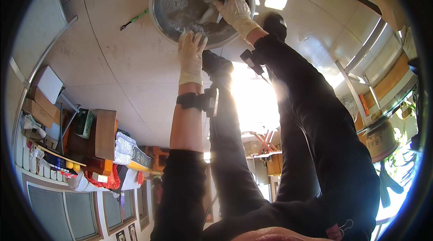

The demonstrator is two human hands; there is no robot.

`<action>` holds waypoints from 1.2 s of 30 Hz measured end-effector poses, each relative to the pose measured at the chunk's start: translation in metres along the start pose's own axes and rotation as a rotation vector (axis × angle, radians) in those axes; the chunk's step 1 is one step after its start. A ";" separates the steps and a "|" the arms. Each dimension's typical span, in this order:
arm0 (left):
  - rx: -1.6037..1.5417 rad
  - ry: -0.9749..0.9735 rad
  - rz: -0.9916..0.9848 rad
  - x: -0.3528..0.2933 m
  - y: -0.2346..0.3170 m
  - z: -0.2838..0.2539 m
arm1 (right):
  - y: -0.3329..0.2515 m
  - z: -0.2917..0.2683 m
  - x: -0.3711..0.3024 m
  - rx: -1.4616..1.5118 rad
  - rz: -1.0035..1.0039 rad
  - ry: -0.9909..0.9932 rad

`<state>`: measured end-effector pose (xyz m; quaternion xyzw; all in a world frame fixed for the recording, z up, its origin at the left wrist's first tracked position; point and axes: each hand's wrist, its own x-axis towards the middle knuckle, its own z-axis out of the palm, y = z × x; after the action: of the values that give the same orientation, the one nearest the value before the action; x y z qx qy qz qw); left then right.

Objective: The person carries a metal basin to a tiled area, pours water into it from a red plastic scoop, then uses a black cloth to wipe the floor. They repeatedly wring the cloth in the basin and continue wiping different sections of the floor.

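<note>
A round metal basin [157, 17] of murky, foamy water stands on the floor at the top of the view. My right hand [235, 13], in a pale rubber glove, reaches over its right side, fingers closed on a wet, pale grey cloth-like piece [209, 16]. That piece lies partly in the water, and its exact kind is unclear. My left hand [191, 53], gloved the same way, is at the near rim, with its fingertips hooked over the edge.
A green-handled tool [134, 19] with a dark tip lies on the tiled floor left of the basin. Boxes [104, 135] and piled goods line the left side. A metal-legged stand [352, 87] is at right. My legs are below the basin, with bright sunlight between them.
</note>
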<state>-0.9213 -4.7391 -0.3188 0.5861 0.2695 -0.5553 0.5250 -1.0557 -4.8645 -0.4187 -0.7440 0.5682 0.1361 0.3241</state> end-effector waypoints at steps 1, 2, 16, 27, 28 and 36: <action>-0.014 -0.047 0.005 0.003 -0.003 -0.003 | -0.005 0.005 -0.001 0.087 0.102 -0.080; -0.016 -0.018 -0.026 0.006 -0.007 -0.003 | -0.011 0.006 -0.002 0.189 0.164 -0.171; -0.144 -0.089 -0.122 0.043 -0.010 0.016 | -0.062 -0.029 -0.056 0.478 -0.157 -0.301; -0.248 -0.196 0.117 0.038 0.000 0.007 | -0.050 -0.014 0.015 0.258 0.140 0.263; -0.244 -0.140 0.109 0.038 -0.001 0.005 | -0.043 -0.011 0.019 0.266 0.215 0.270; -0.233 -0.040 -0.106 0.036 -0.016 -0.001 | -0.039 -0.002 0.024 -0.214 -0.133 -0.099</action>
<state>-0.9265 -4.7428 -0.3577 0.4949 0.3524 -0.5587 0.5646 -1.0118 -4.8783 -0.4176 -0.8027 0.4831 0.2108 0.2788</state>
